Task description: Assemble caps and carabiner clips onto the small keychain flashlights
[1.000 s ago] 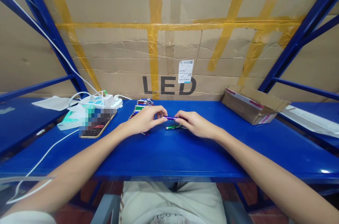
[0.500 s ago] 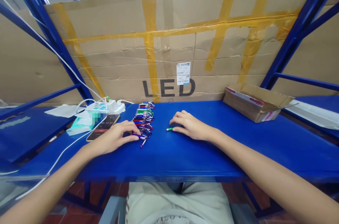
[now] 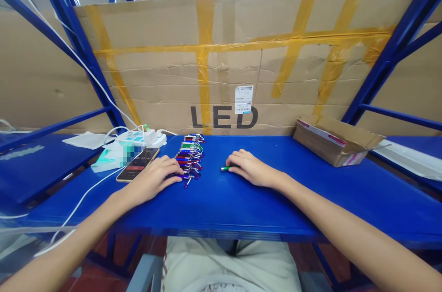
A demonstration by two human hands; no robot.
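Observation:
A column of small coloured metal flashlights with carabiner clips [image 3: 189, 151] lies on the blue table, in blue, green, red and purple. My left hand [image 3: 157, 179] rests at the near end of this column, its thumb and fingers closed on a purple flashlight [image 3: 186, 176]. To the right of the column, my right hand [image 3: 250, 168] lies low on the table with fingers curled round a green flashlight [image 3: 225, 168]; only its silver-tipped end shows, pointing left.
Left of the column are a phone [image 3: 138, 164], a tissue pack [image 3: 112, 156] and a white power strip [image 3: 141, 137] with cables. An open cardboard box [image 3: 321, 142] stands at the back right. A large cardboard panel [image 3: 165, 84] closes off the back.
The whole view has shifted slightly. The purple flashlight at the near end now lies closer in against the column, with my left hand still on it. My right hand keeps the green flashlight.

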